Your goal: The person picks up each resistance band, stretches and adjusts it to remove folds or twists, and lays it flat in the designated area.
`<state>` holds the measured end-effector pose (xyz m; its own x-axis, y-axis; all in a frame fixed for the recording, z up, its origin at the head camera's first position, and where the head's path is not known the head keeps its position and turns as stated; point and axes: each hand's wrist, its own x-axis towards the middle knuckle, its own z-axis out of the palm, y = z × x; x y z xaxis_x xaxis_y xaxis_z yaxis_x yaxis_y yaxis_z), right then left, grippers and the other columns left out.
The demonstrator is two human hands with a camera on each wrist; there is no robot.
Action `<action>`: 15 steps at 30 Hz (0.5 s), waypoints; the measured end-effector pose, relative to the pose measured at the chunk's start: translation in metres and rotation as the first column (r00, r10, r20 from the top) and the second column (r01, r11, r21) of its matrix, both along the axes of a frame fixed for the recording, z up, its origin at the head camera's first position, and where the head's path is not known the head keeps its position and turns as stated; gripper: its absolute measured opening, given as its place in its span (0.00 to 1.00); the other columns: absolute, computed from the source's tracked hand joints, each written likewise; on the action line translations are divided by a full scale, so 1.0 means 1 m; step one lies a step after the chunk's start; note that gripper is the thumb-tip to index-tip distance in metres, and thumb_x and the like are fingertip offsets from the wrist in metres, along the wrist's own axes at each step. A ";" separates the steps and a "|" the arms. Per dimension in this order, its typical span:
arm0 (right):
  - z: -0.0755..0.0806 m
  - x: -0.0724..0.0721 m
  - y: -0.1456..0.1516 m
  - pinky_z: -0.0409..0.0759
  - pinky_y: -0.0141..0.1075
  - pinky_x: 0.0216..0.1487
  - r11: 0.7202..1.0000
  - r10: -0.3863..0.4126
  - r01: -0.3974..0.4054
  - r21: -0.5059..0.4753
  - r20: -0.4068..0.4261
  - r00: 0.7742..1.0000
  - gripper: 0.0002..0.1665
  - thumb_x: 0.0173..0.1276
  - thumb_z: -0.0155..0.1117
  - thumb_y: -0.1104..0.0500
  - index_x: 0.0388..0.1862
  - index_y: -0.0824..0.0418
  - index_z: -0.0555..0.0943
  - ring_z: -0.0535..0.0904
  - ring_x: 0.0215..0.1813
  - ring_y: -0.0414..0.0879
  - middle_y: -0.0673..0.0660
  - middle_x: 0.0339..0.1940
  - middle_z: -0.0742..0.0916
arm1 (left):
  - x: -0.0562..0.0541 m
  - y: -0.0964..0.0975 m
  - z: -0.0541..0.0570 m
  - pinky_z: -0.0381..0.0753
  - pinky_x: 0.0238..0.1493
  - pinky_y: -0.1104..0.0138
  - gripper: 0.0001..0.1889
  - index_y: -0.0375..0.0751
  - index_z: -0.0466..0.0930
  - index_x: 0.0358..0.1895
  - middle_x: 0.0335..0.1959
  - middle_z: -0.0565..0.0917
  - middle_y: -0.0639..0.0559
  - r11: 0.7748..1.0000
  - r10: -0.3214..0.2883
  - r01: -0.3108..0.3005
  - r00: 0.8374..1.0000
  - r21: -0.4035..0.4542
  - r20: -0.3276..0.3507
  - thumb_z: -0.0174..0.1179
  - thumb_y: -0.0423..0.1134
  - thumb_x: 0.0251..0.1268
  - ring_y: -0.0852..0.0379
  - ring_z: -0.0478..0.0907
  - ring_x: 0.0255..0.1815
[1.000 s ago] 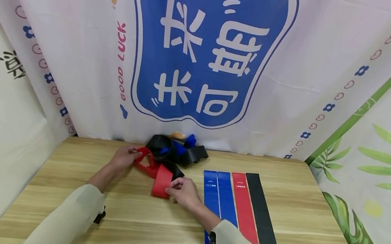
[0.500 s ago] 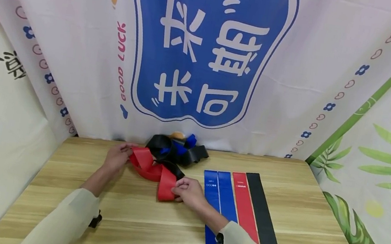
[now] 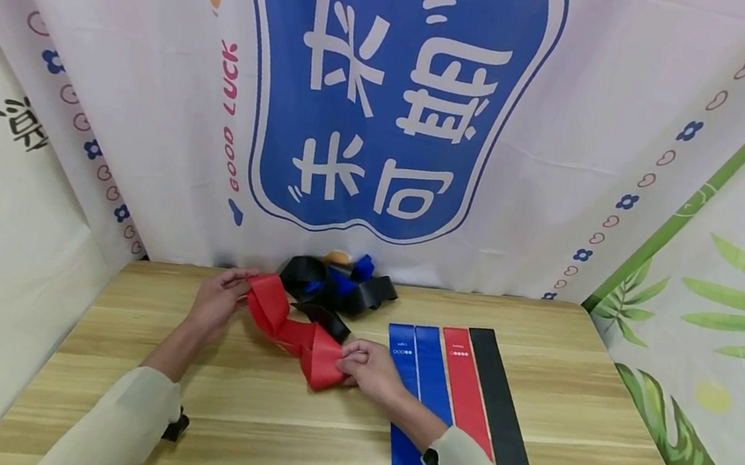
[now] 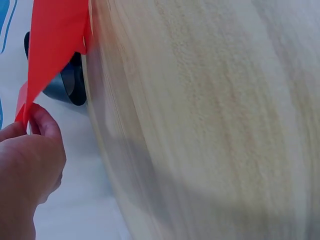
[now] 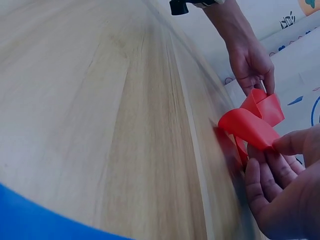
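A red resistance band (image 3: 290, 332) stretches loosely between both hands, twisted and looped. My left hand (image 3: 218, 300) pinches its left end; in the left wrist view the fingers (image 4: 46, 122) grip the band's edge. Its right end is pinched by my right hand (image 3: 373, 369), with the thumb on top in the right wrist view (image 5: 292, 142). Just behind the red band lies a tangled heap of black bands (image 3: 374, 296) and blue bands (image 3: 339, 282). Part of a black band passes close behind the red one.
To the right, two blue bands (image 3: 426, 367), a red band (image 3: 465, 388) and a black band (image 3: 505, 410) lie flat side by side on the wooden table (image 3: 272, 441). My right forearm crosses over them. A printed curtain (image 3: 176, 157) hangs behind the table's far edge.
My left hand has moved left and my right hand slightly right and nearer, drawing the red band's ends apart. The band's loops have changed shape. The flat bands stay put.
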<state>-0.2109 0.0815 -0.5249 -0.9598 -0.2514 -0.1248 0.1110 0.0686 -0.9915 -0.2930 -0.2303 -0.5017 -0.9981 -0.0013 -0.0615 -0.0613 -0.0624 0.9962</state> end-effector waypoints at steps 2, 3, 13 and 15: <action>0.000 0.001 0.001 0.88 0.40 0.38 1.000 -0.001 0.001 -0.008 -0.003 1.000 0.08 0.70 0.68 0.71 0.47 0.73 0.82 0.84 0.31 0.42 0.60 0.37 0.91 | 0.001 -0.001 0.000 0.85 0.50 0.72 0.20 0.22 0.68 0.71 0.49 0.87 0.59 0.999 -0.006 0.007 1.000 0.051 -0.008 0.52 0.27 0.83 0.65 0.84 0.49; 0.000 0.001 0.002 0.89 0.41 0.38 1.000 0.002 -0.002 -0.013 -0.005 1.000 0.08 0.70 0.68 0.71 0.47 0.73 0.82 0.84 0.31 0.42 0.60 0.37 0.91 | 0.002 -0.001 0.000 0.85 0.51 0.72 0.20 0.22 0.68 0.71 0.49 0.87 0.59 0.997 -0.017 0.018 1.000 0.075 -0.012 0.51 0.27 0.82 0.65 0.84 0.49; -0.002 -0.001 0.011 0.89 0.38 0.39 0.999 0.015 -0.015 -0.045 0.001 1.000 0.08 0.71 0.65 0.73 0.48 0.73 0.83 0.85 0.34 0.42 0.55 0.35 0.90 | 0.004 -0.008 0.006 0.84 0.58 0.71 0.24 0.25 0.61 0.77 0.56 0.85 0.56 0.975 -0.155 0.147 0.987 0.168 0.033 0.49 0.29 0.85 0.62 0.84 0.54; -0.002 -0.001 0.012 0.89 0.39 0.40 0.998 0.018 -0.017 -0.054 0.016 1.000 0.08 0.73 0.64 0.73 0.48 0.72 0.83 0.85 0.35 0.43 0.54 0.36 0.89 | 0.005 -0.009 0.008 0.83 0.60 0.70 0.23 0.27 0.63 0.77 0.57 0.85 0.55 0.964 -0.187 0.178 0.982 0.195 0.029 0.49 0.29 0.85 0.61 0.84 0.55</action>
<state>-0.2123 0.0932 -0.5270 -0.9530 -0.2752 -0.1263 0.1264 0.0175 -0.9918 -0.2879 -0.2394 -0.4941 -0.9764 0.1968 -0.0890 -0.1351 -0.2346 0.9627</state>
